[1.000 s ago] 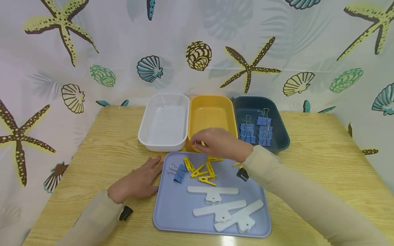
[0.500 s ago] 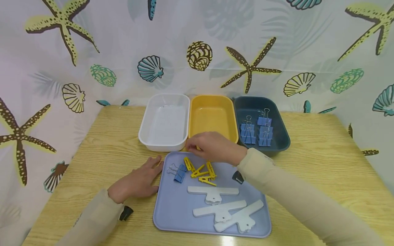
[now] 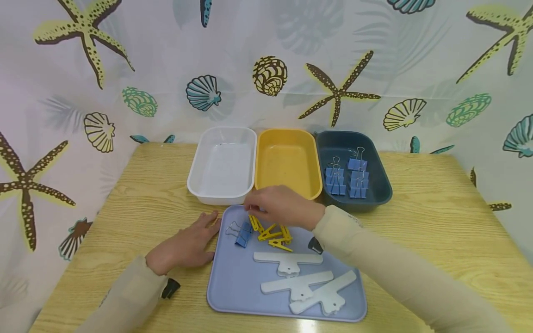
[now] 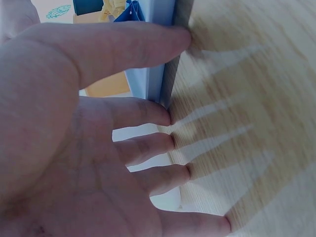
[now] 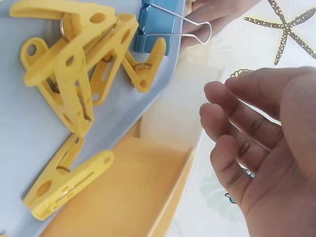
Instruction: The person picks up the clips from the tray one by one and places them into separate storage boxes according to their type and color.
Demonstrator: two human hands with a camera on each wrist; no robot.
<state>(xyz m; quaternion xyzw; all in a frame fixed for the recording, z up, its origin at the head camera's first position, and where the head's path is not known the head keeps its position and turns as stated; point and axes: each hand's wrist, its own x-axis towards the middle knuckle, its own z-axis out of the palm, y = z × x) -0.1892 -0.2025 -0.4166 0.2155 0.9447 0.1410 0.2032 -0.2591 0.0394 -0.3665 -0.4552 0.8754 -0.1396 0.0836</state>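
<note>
My left hand [image 3: 187, 243] rests on the wooden table with fingers spread, fingertips at the left edge of the lavender tray [image 3: 233, 282]. The left wrist view shows its thumb [image 4: 148, 44] and fingers down on the wood, holding nothing. Over the tray's back edge hovers my right hand [image 3: 287, 206], fingers loosely curved around nothing. Below it lie several yellow clothespins [image 3: 269, 232], partly hidden in the head view; one clothespin [image 5: 69, 182] sits apart from the cluster. Beside them is a blue binder clip [image 3: 243, 235]. White T-shaped bag clips [image 3: 288, 262] occupy the tray's front half.
Behind the tray stand three bins side by side: a white bin [image 3: 220, 200], a yellow bin [image 3: 287, 162] and a navy bin [image 3: 381, 192] holding several blue binder clips [image 3: 335, 180]. A sea-patterned cloth [image 3: 233, 46] hangs behind the table.
My right hand has moved left and nearer, from over the yellow bin's front to above the tray's back edge and the clothespins. My left hand has stayed still.
</note>
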